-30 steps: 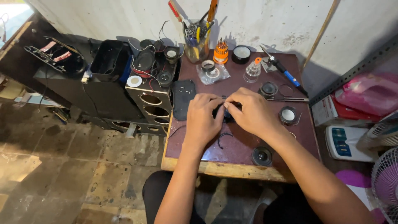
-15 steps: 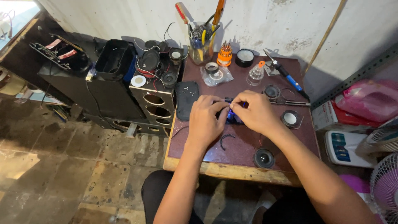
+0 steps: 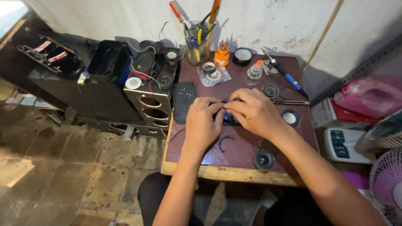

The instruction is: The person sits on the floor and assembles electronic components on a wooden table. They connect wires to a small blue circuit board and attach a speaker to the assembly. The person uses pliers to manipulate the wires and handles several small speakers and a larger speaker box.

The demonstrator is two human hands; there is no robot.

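Both my hands meet over the middle of a small maroon-topped table (image 3: 243,146). My left hand (image 3: 203,123) and my right hand (image 3: 251,111) together grip a small dark part with a blue piece (image 3: 226,118), mostly hidden by my fingers. A thin dark rod (image 3: 289,102) lies just right of my right hand. A curved bit of black wire (image 3: 224,142) lies below my hands. A small round speaker (image 3: 264,159) sits near the front edge, another (image 3: 289,117) to the right.
A jar of tools (image 3: 197,42), an orange screwdriver set (image 3: 222,53), a tape roll (image 3: 242,56), a small bottle (image 3: 253,73) and a soldering iron (image 3: 284,73) stand at the back. A black cover (image 3: 184,100) lies left. Speaker cabinets (image 3: 150,100) flank the table's left; a fan (image 3: 387,180) stands right.
My hands stay together over the small part and have shifted slightly toward the table's back. The view has tilted a little.
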